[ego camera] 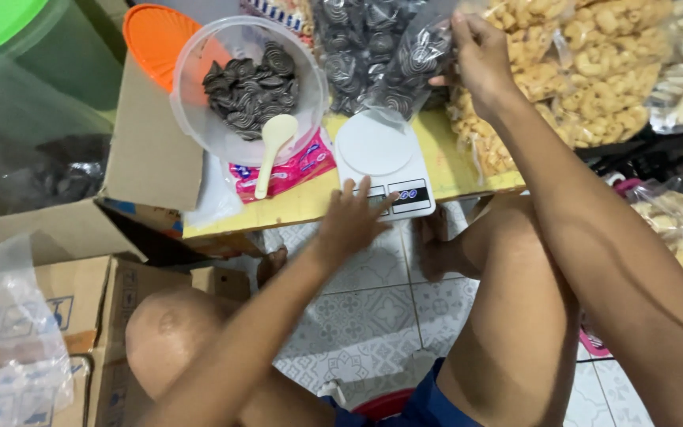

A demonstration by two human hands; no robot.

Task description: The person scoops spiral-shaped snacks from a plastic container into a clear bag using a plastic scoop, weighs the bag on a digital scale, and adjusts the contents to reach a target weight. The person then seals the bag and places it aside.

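A small clear plastic bag of dark striped wafer-like snacks is pinched at its top by the right hand and held just above the round white platform of a digital kitchen scale, with the bag's lower corner at or very near the platform; whether it rests there cannot be told. The left hand lies with fingers spread at the front of the scale, fingertips on or just over the button and display strip.

For a true reading, the bag is best lowered fully onto the middle of the platform and released, so that no weight is carried by the fingers. The left hand should be kept off the scale body once the button is pressed, and the bag should be kept from leaning on the big bags behind it.

A clear plastic bowl, tilted towards the camera, is filled partway with the same dark snacks; a pale plastic spoon lies over its rim and a pink packet beneath. An orange lid stands behind the bowl. A large clear bag of dark snacks stands at the back of the yellow surface, and bags of pale yellow curled crackers are stacked to the right. Cardboard boxes are seen at the left, on the floor.
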